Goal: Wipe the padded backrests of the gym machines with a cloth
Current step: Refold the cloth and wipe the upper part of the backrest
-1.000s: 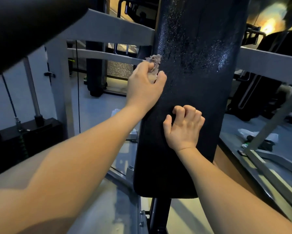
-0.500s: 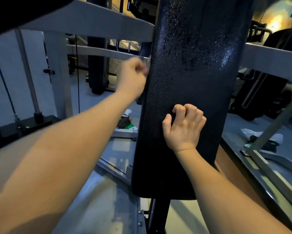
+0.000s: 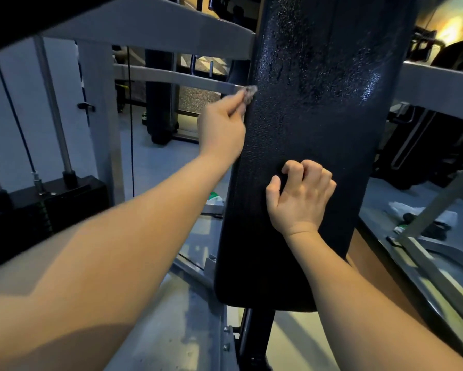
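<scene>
Just past the bar (image 3: 176, 79), my left hand (image 3: 221, 129) pinches the cloth (image 3: 249, 92) against the pad's (image 3: 318, 89) left edge. With so little cloth on the pad, I could slide off it or snag the bar. My right hand (image 3: 301, 196) braces mid-pad, fingers curled on nothing. The pad looks slick, so that hand may skid.
</scene>
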The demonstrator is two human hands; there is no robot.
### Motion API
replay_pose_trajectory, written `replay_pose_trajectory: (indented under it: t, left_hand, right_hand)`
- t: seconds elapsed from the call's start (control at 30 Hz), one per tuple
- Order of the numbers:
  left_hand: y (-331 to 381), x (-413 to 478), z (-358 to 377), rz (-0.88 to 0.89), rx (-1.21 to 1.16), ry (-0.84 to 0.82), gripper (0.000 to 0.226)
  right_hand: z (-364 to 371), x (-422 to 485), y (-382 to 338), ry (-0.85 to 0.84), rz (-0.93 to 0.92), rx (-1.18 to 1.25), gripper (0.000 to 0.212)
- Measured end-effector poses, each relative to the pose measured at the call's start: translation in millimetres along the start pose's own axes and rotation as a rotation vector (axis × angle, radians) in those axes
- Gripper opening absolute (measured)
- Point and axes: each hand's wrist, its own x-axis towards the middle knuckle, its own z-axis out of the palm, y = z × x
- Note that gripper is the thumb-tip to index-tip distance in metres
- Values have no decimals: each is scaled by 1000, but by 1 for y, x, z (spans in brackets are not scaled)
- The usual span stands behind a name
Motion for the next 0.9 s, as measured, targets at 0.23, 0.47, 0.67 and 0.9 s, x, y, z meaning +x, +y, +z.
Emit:
replay_pose_trajectory:
  t: [0.23, 0.47, 0.67, 0.9]
  left_hand:
    - [-9, -57, -7, -97, -62, 40, 25]
    - [25, -1, 3, 18, 25, 113, 24]
    - [-6, -67, -11, 12, 28, 31, 25]
    - [5, -22, -2, 34, 67, 97, 24]
  right_hand:
    - [0, 1, 0, 9, -2, -13, 31]
    - [1, 0, 0, 21, -1, -11, 32]
    - [1, 0, -1, 19, 4, -18, 30]
    - [2, 0, 1, 36, -9, -9, 29]
